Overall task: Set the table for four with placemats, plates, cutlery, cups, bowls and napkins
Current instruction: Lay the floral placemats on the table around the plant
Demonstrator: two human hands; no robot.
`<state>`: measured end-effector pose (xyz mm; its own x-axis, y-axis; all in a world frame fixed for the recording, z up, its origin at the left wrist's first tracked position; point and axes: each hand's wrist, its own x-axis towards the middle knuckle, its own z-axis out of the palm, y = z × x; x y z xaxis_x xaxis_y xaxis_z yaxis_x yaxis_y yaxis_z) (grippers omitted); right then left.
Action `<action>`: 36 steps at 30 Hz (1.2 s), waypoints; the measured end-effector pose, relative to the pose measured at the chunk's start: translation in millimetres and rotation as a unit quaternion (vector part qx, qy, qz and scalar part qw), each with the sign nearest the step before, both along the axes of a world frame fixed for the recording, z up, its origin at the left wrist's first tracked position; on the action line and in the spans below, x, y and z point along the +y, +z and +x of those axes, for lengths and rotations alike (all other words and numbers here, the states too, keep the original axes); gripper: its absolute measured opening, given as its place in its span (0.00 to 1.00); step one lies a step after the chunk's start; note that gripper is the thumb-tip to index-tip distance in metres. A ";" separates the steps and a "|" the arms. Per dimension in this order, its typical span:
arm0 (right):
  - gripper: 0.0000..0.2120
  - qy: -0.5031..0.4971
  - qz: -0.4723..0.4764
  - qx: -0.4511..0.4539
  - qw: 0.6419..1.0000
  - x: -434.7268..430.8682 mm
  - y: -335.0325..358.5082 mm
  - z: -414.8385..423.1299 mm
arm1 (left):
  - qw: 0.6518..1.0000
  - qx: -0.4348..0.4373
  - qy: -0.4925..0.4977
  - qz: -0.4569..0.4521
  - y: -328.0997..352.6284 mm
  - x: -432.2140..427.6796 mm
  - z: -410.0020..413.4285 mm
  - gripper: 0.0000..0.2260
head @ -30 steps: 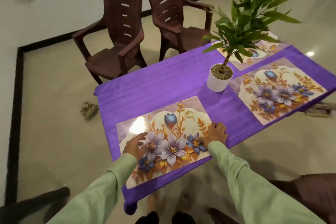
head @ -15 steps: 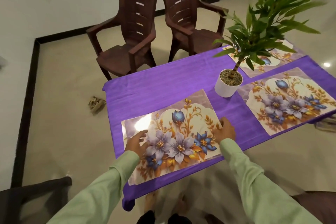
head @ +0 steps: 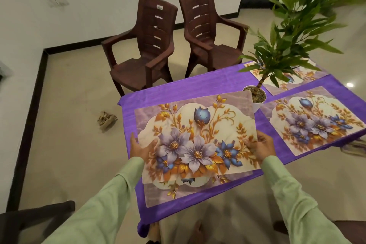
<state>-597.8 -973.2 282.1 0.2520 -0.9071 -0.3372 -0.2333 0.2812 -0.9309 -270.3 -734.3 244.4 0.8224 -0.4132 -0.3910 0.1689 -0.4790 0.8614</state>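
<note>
I hold a floral placemat (head: pixel 198 134) by its two short edges, lifted and tilted above the near end of the purple-clothed table (head: pixel 178 89). My left hand (head: pixel 138 149) grips its left edge and my right hand (head: pixel 261 146) pinches its right edge. Under it a second floral placemat (head: pixel 158 194) lies flat on the cloth, mostly hidden. A third placemat (head: pixel 316 123) lies to the right, and another placemat (head: pixel 287 83) lies at the far right, partly behind the plant.
A white pot (head: pixel 257 103) with a tall leafy plant stands mid-table, just past the held mat's far right corner. Two brown plastic chairs (head: pixel 144 51) (head: pixel 213 35) stand beyond the table. A small crumpled thing (head: pixel 107 121) lies on the floor at left.
The top placemat has come up off the table in both hands, uncovering another mat beneath. Before, both hands rested on the mat lying flat.
</note>
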 end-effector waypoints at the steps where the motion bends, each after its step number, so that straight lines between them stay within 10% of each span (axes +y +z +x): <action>1: 0.13 -0.003 0.004 -0.008 1.000 2.3 1.6 3.9 | 0.999 0.020 -0.002 -0.035 7.4 -1.4 6.4 0.45; 6: 0.16 -0.012 -0.005 -0.021 1.000 19.1 3.6 39.1 | 0.992 0.011 -0.017 -0.128 25.7 14.2 53.8 0.18; 22: 0.12 -0.094 -0.040 -0.004 0.995 135.0 4.9 265.5 | 0.980 -0.053 -0.061 -0.184 72.4 64.3 286.3 0.18; 36: 0.11 -0.224 -0.059 -0.014 0.973 76.3 2.0 402.4 | 0.961 -0.063 -0.193 -0.186 65.2 -84.3 447.3 0.13</action>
